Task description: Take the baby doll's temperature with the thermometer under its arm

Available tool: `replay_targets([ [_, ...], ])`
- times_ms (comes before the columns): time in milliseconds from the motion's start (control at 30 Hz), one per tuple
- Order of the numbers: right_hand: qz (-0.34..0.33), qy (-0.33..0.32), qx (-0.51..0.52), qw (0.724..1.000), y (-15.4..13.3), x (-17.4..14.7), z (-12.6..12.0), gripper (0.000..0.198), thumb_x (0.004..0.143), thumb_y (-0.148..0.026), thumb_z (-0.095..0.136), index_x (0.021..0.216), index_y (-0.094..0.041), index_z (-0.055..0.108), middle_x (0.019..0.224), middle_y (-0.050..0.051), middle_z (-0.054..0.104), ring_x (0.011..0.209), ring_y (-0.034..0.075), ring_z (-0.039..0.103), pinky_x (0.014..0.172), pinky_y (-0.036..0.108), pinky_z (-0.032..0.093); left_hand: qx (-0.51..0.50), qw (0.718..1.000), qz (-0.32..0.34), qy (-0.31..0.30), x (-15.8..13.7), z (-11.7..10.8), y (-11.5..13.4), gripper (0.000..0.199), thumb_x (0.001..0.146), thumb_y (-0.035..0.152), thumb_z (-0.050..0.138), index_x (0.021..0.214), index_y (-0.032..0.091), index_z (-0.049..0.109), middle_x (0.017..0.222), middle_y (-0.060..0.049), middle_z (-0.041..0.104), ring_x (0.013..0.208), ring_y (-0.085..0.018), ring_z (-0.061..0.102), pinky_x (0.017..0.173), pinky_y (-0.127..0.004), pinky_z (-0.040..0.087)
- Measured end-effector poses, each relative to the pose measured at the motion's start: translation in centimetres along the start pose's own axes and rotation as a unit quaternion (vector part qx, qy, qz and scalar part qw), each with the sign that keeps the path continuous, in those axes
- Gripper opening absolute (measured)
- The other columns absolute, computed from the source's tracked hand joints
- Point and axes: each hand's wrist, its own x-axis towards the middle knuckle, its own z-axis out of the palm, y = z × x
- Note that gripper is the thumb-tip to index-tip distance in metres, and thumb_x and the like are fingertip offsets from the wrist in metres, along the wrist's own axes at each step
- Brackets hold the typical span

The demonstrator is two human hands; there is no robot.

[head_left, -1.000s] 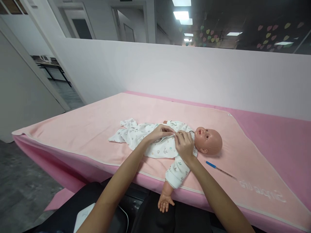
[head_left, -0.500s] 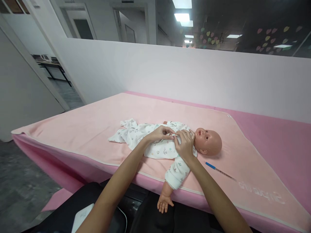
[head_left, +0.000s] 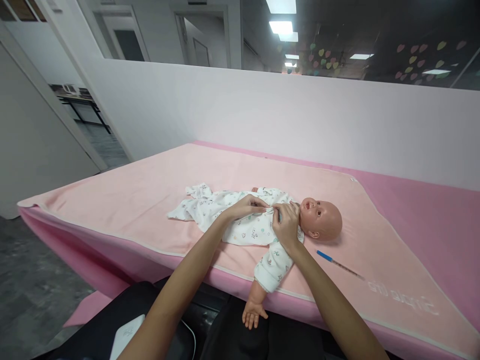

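Note:
A baby doll [head_left: 324, 220] lies on its back, head to the right, dressed in a white printed romper [head_left: 245, 232]. Over its chest, my left hand [head_left: 248, 206] pinches the romper's front with thumb and fingers. Just right of it, near the doll's neck, my right hand [head_left: 286, 224] also has its fingers closed on the cloth. A small fold of fabric stretches between the two sets of fingertips; any fastener there is too small to make out. One sleeved doll arm [head_left: 273, 269] hangs over the near edge, its palm showing.
A pen with a blue cap [head_left: 324, 255] lies right of the doll on the pink blanket [head_left: 142, 200]. Behind the table rises a white wall [head_left: 300, 120] with glass above. A white box-like object [head_left: 126, 336] rests at the lower left by my lap.
My fingers have shifted slightly at the chest: the right fingertips are curled tighter and the left fingers lie flatter. The doll stays in place.

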Motion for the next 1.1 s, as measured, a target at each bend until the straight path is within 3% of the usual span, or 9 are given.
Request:
replay_targets([
  [233, -0.007, 0.013, 0.003, 1.0, -0.2, 0.1, -0.1, 0.018, 0.084, -0.011, 0.04, 0.079, -0.019, 0.055, 0.073, 0.002, 0.062, 0.071, 0.016, 0.053, 0.084, 0.034, 0.036, 0.031, 0.999, 0.008, -0.03, -0.1, 0.0, 0.5, 0.025, 0.076, 0.036, 0.057, 0.086, 0.015, 0.063, 0.065, 0.002, 0.049, 0.059, -0.008, 0.038, 0.057, -0.022, 0.032],
  [367, -0.005, 0.01, 0.011, 1.0, -0.1, 0.0, 0.0, 0.017, 0.084, -0.013, 0.04, 0.08, -0.019, 0.055, 0.074, 0.004, 0.061, 0.073, 0.017, 0.052, 0.074, 0.031, 0.039, 0.01, 0.999, 0.0, -0.048, -0.1, 0.0, 0.9, 0.017, 0.077, 0.031, 0.051, 0.08, 0.016, 0.057, 0.072, 0.002, 0.048, 0.066, -0.01, 0.041, 0.063, -0.023, 0.034],
  [500, 0.018, 0.015, 0.024, 0.999, 0.2, -0.2, 0.2, 0.016, 0.083, -0.013, 0.04, 0.082, -0.017, 0.056, 0.075, 0.005, 0.061, 0.074, 0.017, 0.052, 0.07, 0.03, 0.04, -0.035, 0.999, 0.014, -0.029, -0.1, 0.2, 1.0, 0.017, 0.079, 0.03, 0.045, 0.069, 0.016, 0.049, 0.072, 0.002, 0.045, 0.071, -0.011, 0.041, 0.07, -0.024, 0.036],
  [667, 0.032, 0.009, 0.027, 0.999, 0.2, -0.2, 0.3, 0.016, 0.082, -0.013, 0.041, 0.082, -0.018, 0.056, 0.075, 0.004, 0.06, 0.074, 0.018, 0.052, 0.069, 0.03, 0.04, 0.013, 0.999, 0.046, -0.008, -0.3, 0.3, 1.2, 0.02, 0.079, 0.036, 0.053, 0.087, 0.017, 0.054, 0.079, 0.001, 0.049, 0.067, -0.01, 0.04, 0.064, -0.023, 0.035],
  [800, 0.04, 0.005, 0.029, 0.999, 0.2, -0.1, 0.2, 0.016, 0.081, -0.013, 0.04, 0.082, -0.018, 0.056, 0.074, 0.004, 0.06, 0.074, 0.018, 0.051, 0.068, 0.029, 0.04, 0.074, 0.995, 0.06, -0.017, -0.1, 0.6, 1.0, 0.022, 0.078, 0.037, 0.056, 0.087, 0.017, 0.059, 0.081, -0.001, 0.053, 0.067, -0.01, 0.042, 0.063, -0.023, 0.036],
  [933, 0.042, -0.004, 0.017, 0.999, 0.2, -0.1, 0.2, 0.018, 0.08, -0.011, 0.04, 0.079, -0.018, 0.056, 0.072, 0.003, 0.059, 0.073, 0.018, 0.049, 0.067, 0.029, 0.038, 0.126, 0.989, 0.075, -0.015, -0.1, 0.5, 0.8, 0.023, 0.074, 0.034, 0.06, 0.09, 0.019, 0.063, 0.091, -0.003, 0.058, 0.082, -0.014, 0.05, 0.074, -0.026, 0.04],
  [1100, 0.036, -0.013, -0.03, 0.999, 0.2, 0.0, 0.2, 0.017, 0.077, -0.01, 0.041, 0.075, -0.018, 0.056, 0.069, 0.003, 0.058, 0.071, 0.019, 0.047, 0.067, 0.03, 0.035, 0.139, 0.987, 0.058, -0.056, -1.2, -1.5, 1.2, 0.033, 0.069, 0.031, 0.065, 0.101, 0.021, 0.063, 0.105, -0.006, 0.06, 0.095, -0.018, 0.054, 0.081, -0.028, 0.041],
])
